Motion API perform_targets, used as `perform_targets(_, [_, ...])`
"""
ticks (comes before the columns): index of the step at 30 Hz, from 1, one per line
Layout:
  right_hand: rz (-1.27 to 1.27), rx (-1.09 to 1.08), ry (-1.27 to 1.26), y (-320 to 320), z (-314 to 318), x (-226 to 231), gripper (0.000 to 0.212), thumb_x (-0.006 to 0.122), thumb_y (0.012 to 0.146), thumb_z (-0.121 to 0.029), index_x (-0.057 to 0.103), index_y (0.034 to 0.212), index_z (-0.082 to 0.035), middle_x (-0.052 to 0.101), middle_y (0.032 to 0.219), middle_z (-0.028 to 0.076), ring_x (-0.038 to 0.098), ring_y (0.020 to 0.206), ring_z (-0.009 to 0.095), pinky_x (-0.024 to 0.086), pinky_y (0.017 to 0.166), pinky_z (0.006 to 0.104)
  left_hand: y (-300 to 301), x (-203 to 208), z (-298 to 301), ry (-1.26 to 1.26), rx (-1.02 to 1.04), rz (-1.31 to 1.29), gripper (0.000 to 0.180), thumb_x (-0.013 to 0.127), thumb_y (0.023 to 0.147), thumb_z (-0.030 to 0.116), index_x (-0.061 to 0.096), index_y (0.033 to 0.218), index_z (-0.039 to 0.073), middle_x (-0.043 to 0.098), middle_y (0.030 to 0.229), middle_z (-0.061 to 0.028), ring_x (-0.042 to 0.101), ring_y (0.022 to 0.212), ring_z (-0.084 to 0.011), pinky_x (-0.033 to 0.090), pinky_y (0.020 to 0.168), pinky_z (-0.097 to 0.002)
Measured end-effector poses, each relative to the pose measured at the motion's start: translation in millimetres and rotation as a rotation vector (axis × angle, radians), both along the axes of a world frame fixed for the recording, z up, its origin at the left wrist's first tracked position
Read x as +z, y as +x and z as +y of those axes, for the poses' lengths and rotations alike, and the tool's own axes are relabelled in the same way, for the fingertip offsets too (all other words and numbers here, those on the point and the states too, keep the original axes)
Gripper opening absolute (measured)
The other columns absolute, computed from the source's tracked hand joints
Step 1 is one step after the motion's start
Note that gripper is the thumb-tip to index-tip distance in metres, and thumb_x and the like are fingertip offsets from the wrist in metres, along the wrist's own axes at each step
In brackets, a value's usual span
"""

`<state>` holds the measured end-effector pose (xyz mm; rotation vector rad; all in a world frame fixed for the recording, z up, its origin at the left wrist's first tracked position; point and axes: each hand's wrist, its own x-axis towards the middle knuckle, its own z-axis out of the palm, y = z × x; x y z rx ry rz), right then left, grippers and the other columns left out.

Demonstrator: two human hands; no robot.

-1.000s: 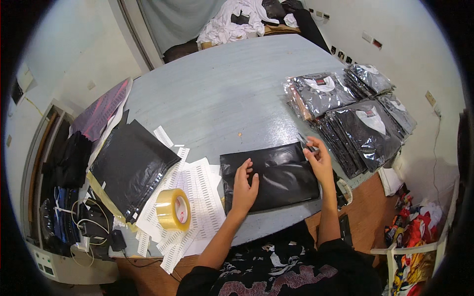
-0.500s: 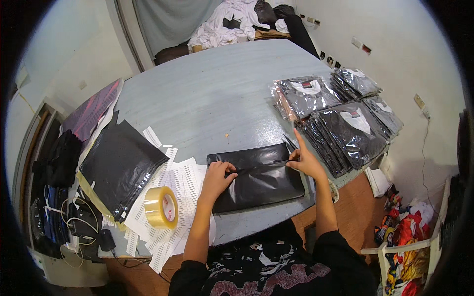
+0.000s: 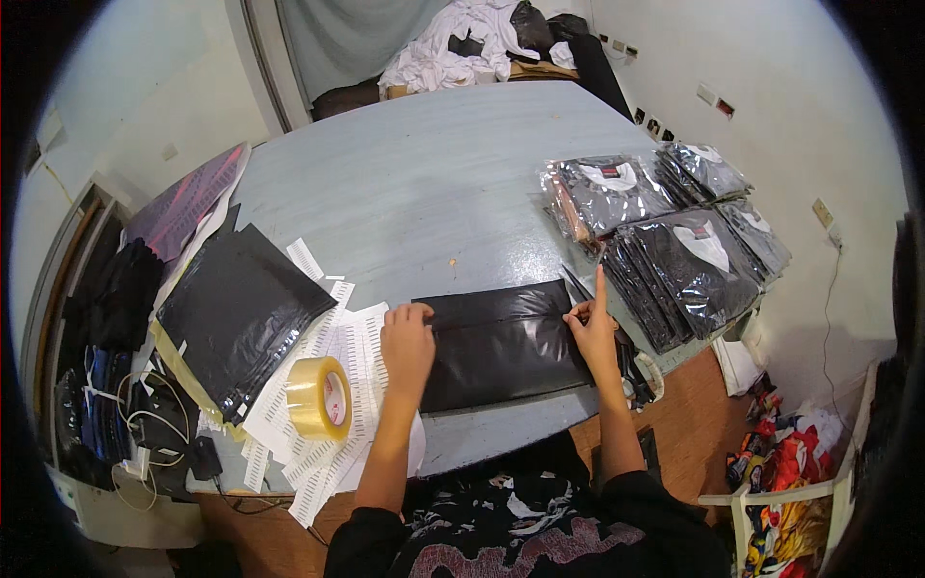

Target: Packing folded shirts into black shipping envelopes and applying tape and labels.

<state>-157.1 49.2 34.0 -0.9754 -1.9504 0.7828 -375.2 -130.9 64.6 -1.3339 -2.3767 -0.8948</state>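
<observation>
In front of me on the table lies a black plastic mailing bag, flat, with a fold line across its upper part. My left hand is at its upper left corner, fingers bent together over the edge and slightly blurred. At the right edge, my right hand pinches the bag between thumb and bent fingers, its index finger pointing straight up. Beside my right hand, scissors lie partly hidden. A roll of clear tape sits left of the bag, on printed label sheets.
A stack of flat black bags lies on the left. Piles of clear-wrapped folded shirts fill the table's right side. White cloth is heaped beyond the far edge. A bin of colourful fabric stands on the floor, lower right.
The flap, lifted between both hands before, now lies down on the bag. My left hand has moved left and up to the corner; my right hand has shifted slightly right.
</observation>
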Motion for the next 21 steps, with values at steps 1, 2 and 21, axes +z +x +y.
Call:
perform_targets(1, [-0.005,0.001,-0.003,-0.2,1.7,-3.2,0.097,0.062,0.069,0.010,0.006,0.143,-0.020,0.058,0.070,0.007,0.057,0.065,0.014,0.047,0.065,0.0264,13.2,4.7,1.6,-0.003,0.001,-0.005,0.013,0.061,0.074,0.010,0.058,0.085,0.006,0.060,0.091,-0.0065,0.056,0.087,-0.0242,0.045,0.071,-0.0349])
perform_targets(2, [0.017,0.014,0.000,-0.2,3.4,-6.3,0.097,0.062,0.069,0.010,0.006,0.143,-0.019,0.057,0.069,0.007,0.057,0.063,0.017,0.046,0.065,0.0278,29.7,10.1,4.5,0.026,-0.111,-0.040,0.015,0.059,0.073,0.009,0.058,0.088,0.006,0.059,0.096,-0.0057,0.054,0.090,-0.0247,0.044,0.073,-0.0356])
perform_targets(21, [0.249,0.276,-0.142,-50.1,-12.9,9.0,0.016,0.071,0.072,-0.018,0.068,0.081,-0.004,0.050,0.120,0.012,0.048,0.104,0.025,0.039,0.087,0.0331,114.5,-43.1,29.6,-0.053,-0.061,0.046,0.046,0.050,0.080,0.023,0.050,0.125,0.014,0.037,0.127,-0.0323,0.036,0.121,-0.0405,0.027,0.102,-0.0465])
